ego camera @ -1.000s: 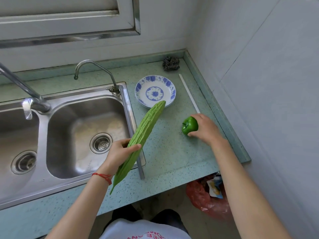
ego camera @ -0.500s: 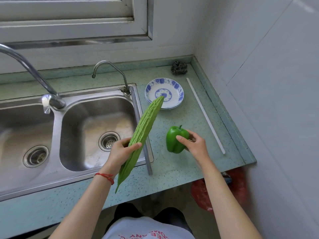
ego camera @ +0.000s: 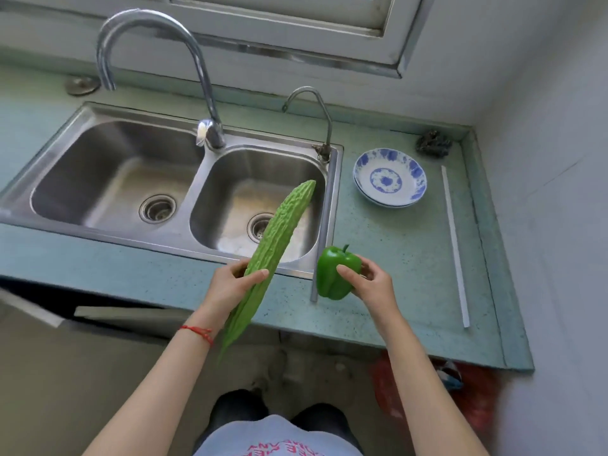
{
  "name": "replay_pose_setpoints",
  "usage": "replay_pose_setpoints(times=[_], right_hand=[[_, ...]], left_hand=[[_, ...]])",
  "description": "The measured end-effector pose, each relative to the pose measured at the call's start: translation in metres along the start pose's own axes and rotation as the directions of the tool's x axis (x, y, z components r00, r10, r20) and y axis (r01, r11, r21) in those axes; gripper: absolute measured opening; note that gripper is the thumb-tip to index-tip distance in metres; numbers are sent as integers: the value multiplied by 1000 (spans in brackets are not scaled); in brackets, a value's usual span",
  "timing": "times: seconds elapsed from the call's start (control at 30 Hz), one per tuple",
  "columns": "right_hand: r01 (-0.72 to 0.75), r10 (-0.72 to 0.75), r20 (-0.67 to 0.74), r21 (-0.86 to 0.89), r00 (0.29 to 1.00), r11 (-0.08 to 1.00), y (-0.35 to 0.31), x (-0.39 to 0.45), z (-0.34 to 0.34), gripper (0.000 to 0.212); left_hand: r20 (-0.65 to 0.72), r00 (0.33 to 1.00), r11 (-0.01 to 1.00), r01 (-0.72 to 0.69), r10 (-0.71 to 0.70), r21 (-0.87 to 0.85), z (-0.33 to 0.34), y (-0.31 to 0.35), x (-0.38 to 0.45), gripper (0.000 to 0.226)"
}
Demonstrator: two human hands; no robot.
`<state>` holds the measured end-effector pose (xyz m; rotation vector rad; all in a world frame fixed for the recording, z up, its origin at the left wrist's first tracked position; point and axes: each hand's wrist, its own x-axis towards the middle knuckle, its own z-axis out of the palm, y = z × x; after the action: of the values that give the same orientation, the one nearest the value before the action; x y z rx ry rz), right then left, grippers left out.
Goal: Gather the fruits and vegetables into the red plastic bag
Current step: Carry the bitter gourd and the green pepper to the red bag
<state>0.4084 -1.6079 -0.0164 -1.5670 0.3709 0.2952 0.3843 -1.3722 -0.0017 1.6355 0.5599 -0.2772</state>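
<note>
Right hand (ego camera: 371, 284) has lifted the green bell pepper (ego camera: 334, 273) off the counter (ego camera: 411, 258), fingers curled round it. Left hand (ego camera: 230, 287) still grips bitter gourd (ego camera: 276, 245). Both ready for red plastic bag (ego camera: 477, 393), on the floor below.

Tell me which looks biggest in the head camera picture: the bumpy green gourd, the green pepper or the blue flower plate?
1. Bitter gourd, clearly the longest.
2. Blue-and-white plate.
3. Green pepper.
The plate and pepper are unsure: the held pepper is nearer the camera, so it looks bigger than it is.
</note>
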Motion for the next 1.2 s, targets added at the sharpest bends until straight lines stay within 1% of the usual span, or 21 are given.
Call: replay_pose_setpoints(times=[0.1, 0.17, 0.33, 0.5, 0.6, 0.63, 0.67, 0.73, 0.77, 0.87, 1.0, 1.1, 1.2], right_hand=[[-3, 5, 93, -29, 996, 1000, 2, -8, 19, 39], [-7, 17, 164, -62, 986, 998, 4, -14, 35, 42], [17, 29, 328, -138, 944, 990, 10, -31, 78, 40], [51, 63, 472, -224, 880, 973, 21, -55, 124, 46], [92, 78, 555, -272, 828, 958, 28, -80, 153, 54], [104, 88, 580, -288, 810, 952, 31, -90, 161, 54], [113, 96, 603, -300, 792, 947, 35, -101, 170, 49], [129, 117, 650, -318, 751, 939, 43, -123, 186, 36], [138, 131, 675, -329, 726, 934, 47, -134, 193, 35], [170, 163, 743, -351, 649, 921, 59, -167, 215, 37], [210, 214, 807, -381, 550, 900, 77, -208, 242, 34], [261, 273, 853, -416, 445, 871, 91, -239, 265, 37], [314, 338, 887, -433, 313, 845, 105, -270, 288, 41]], left_hand=[[-106, 994, 999, 2, -7, -50, -18, -22, -22, 22], [-172, 985, 994, 15, -33, -105, -33, -36, -39, 23], [-326, 943, 965, -20, -68, -260, -67, -65, -80, 24], [-486, 866, 932, -73, -118, -356, -101, -102, -127, 22], [-556, 814, 896, -110, -168, -431, -120, -127, -158, 13], [-575, 797, 882, -124, -184, -454, -126, -137, -169, 11], [-593, 780, 871, -136, -200, -473, -131, -147, -181, 10], [-628, 742, 855, -152, -233, -496, -142, -168, -207, 8], [-644, 723, 845, -163, -250, -510, -146, -178, -221, 7], [-678, 666, 793, -213, -309, -571, -154, -206, -260, 7], [-723, 575, 745, -272, -382, -610, -156, -235, -310, 6], [-755, 479, 705, -330, -449, -628, -155, -256, -344, 9], [-779, 356, 677, -388, -516, -625, -148, -275, -379, 10]])
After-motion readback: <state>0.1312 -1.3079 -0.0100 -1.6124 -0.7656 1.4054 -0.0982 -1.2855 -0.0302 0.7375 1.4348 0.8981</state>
